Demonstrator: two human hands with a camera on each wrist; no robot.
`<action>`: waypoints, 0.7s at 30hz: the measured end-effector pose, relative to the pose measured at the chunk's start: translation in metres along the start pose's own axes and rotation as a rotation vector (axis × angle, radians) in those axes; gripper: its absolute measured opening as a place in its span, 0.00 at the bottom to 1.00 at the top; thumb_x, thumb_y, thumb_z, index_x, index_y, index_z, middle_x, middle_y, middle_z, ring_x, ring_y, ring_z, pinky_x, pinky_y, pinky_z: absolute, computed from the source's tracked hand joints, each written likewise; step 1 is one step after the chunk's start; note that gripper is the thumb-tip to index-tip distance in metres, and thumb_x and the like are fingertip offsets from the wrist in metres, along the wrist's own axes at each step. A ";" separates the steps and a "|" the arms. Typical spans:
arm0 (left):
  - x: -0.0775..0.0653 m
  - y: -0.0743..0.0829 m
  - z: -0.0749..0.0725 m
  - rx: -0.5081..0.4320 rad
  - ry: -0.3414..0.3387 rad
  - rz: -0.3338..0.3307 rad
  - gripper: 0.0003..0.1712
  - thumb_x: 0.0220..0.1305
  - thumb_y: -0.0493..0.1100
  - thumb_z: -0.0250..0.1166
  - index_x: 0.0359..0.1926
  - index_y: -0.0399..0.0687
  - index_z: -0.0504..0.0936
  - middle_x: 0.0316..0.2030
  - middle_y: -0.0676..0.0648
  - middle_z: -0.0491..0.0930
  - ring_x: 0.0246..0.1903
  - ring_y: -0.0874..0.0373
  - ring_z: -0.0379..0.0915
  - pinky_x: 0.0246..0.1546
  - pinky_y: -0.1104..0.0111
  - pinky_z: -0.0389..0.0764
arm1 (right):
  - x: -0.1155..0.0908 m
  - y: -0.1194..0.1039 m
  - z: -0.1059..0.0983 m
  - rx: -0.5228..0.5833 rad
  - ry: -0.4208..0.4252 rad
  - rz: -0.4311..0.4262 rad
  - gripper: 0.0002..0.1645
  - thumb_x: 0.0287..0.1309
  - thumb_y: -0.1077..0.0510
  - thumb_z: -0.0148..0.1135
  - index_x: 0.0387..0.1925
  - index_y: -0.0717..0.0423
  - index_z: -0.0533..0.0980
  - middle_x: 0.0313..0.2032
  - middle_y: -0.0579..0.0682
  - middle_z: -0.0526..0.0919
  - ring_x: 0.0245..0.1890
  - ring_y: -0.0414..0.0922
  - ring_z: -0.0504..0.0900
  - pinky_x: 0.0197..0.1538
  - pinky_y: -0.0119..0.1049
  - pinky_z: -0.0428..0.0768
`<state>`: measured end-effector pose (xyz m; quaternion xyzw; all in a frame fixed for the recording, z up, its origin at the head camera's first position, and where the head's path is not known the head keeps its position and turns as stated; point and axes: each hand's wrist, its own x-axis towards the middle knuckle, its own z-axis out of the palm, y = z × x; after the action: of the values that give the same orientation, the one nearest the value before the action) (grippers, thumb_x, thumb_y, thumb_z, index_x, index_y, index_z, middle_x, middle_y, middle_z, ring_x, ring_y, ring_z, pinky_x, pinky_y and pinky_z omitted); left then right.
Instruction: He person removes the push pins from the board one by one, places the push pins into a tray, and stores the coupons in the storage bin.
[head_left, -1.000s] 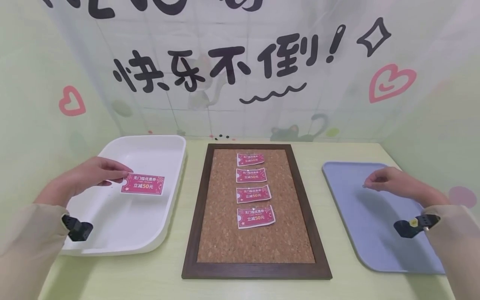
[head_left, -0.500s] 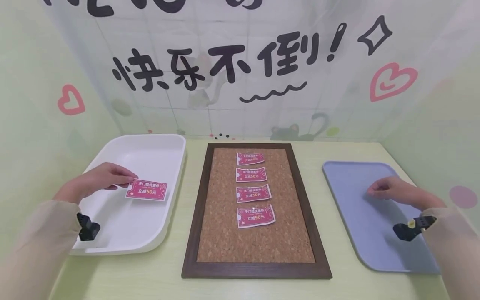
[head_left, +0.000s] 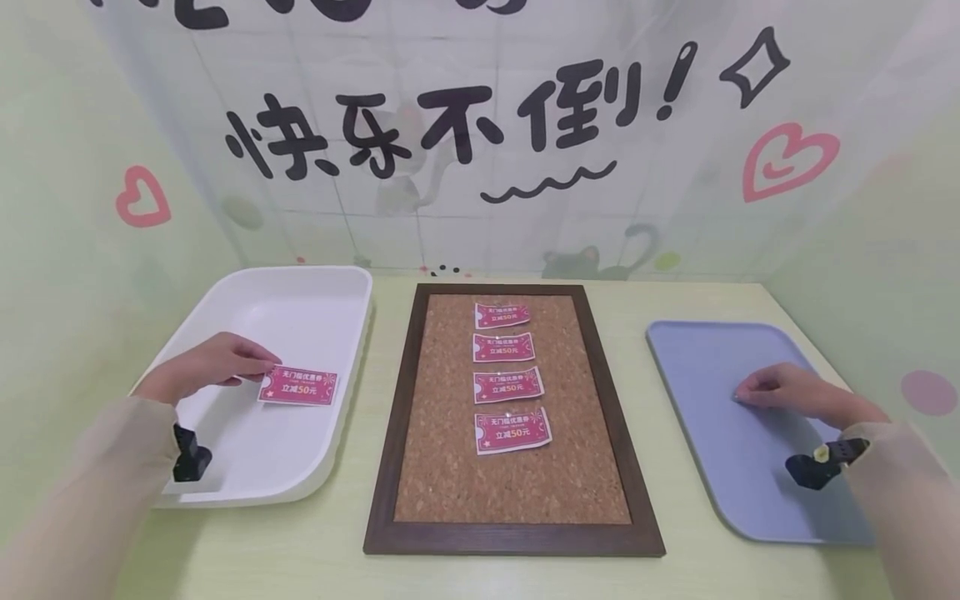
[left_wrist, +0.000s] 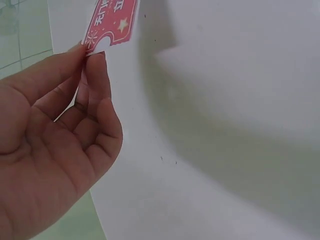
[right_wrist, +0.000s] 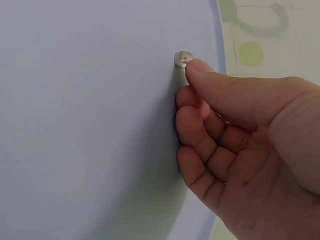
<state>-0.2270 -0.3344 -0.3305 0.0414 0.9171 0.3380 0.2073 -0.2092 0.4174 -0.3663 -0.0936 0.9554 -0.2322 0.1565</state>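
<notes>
Over the white tray, my left hand pinches a pink coupon by its left end between thumb and fingers. The coupon's printed face is up, with white and yellow lettering. In the left wrist view the coupon's notched end shows at the fingertips. Low over the blue tray, my right hand pinches a small, shiny, clear pushpin between thumb and index finger. Between the trays lies a cork board with several matching coupons pinned in a column.
A dark wooden frame edges the cork board. The trays stand on either side of it on a pale green table. Behind the table hangs a printed backdrop with black lettering. The white tray has raised walls; the blue one has a low rim.
My left hand has moved right and down over the white tray, carrying the coupon. My right hand has lowered slightly over the blue tray, the small pin at its fingertips.
</notes>
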 end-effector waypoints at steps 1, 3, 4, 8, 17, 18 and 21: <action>0.001 -0.001 0.001 0.003 0.002 -0.002 0.25 0.61 0.48 0.61 0.51 0.31 0.75 0.43 0.41 0.79 0.40 0.52 0.75 0.41 0.60 0.76 | 0.000 0.000 0.000 0.001 -0.003 0.007 0.16 0.58 0.54 0.59 0.37 0.66 0.78 0.34 0.53 0.81 0.33 0.39 0.73 0.35 0.31 0.72; 0.002 -0.004 0.002 0.007 0.002 -0.007 0.25 0.60 0.47 0.61 0.51 0.30 0.75 0.42 0.41 0.79 0.39 0.52 0.75 0.40 0.61 0.76 | -0.001 0.000 0.000 0.004 -0.007 0.016 0.17 0.59 0.54 0.59 0.37 0.67 0.78 0.35 0.53 0.81 0.33 0.40 0.72 0.35 0.31 0.72; 0.002 -0.005 0.002 0.012 0.004 -0.008 0.25 0.60 0.47 0.61 0.50 0.30 0.76 0.41 0.42 0.79 0.39 0.53 0.75 0.39 0.61 0.76 | -0.001 0.000 0.000 0.005 -0.008 0.018 0.17 0.59 0.54 0.58 0.38 0.68 0.78 0.35 0.54 0.81 0.34 0.40 0.72 0.35 0.31 0.72; 0.005 -0.008 0.005 0.026 0.003 -0.021 0.24 0.60 0.45 0.62 0.49 0.28 0.76 0.38 0.42 0.81 0.36 0.54 0.74 0.35 0.63 0.75 | -0.002 -0.001 0.000 0.008 -0.014 0.024 0.17 0.59 0.54 0.58 0.38 0.68 0.78 0.36 0.53 0.81 0.34 0.41 0.72 0.36 0.32 0.72; 0.011 -0.018 0.009 0.066 0.021 -0.038 0.20 0.59 0.41 0.61 0.47 0.29 0.77 0.35 0.41 0.82 0.34 0.55 0.74 0.32 0.64 0.73 | -0.002 0.002 0.000 0.019 -0.021 0.043 0.18 0.59 0.53 0.58 0.39 0.67 0.78 0.36 0.54 0.81 0.35 0.42 0.72 0.37 0.33 0.72; 0.012 -0.019 0.009 0.068 0.022 -0.037 0.20 0.59 0.41 0.61 0.47 0.29 0.77 0.36 0.40 0.82 0.34 0.55 0.74 0.32 0.64 0.73 | -0.002 0.002 0.001 0.022 -0.019 0.043 0.19 0.59 0.53 0.58 0.39 0.67 0.78 0.36 0.54 0.81 0.35 0.41 0.72 0.37 0.33 0.72; 0.014 -0.020 0.009 0.083 0.021 -0.038 0.20 0.59 0.42 0.62 0.47 0.29 0.77 0.36 0.40 0.81 0.35 0.55 0.74 0.33 0.64 0.74 | -0.003 0.004 0.001 0.036 -0.011 0.033 0.18 0.59 0.53 0.58 0.39 0.67 0.78 0.37 0.53 0.81 0.33 0.37 0.72 0.36 0.31 0.72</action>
<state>-0.2343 -0.3414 -0.3547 0.0292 0.9331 0.2960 0.2019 -0.2065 0.4208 -0.3684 -0.0762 0.9517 -0.2460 0.1674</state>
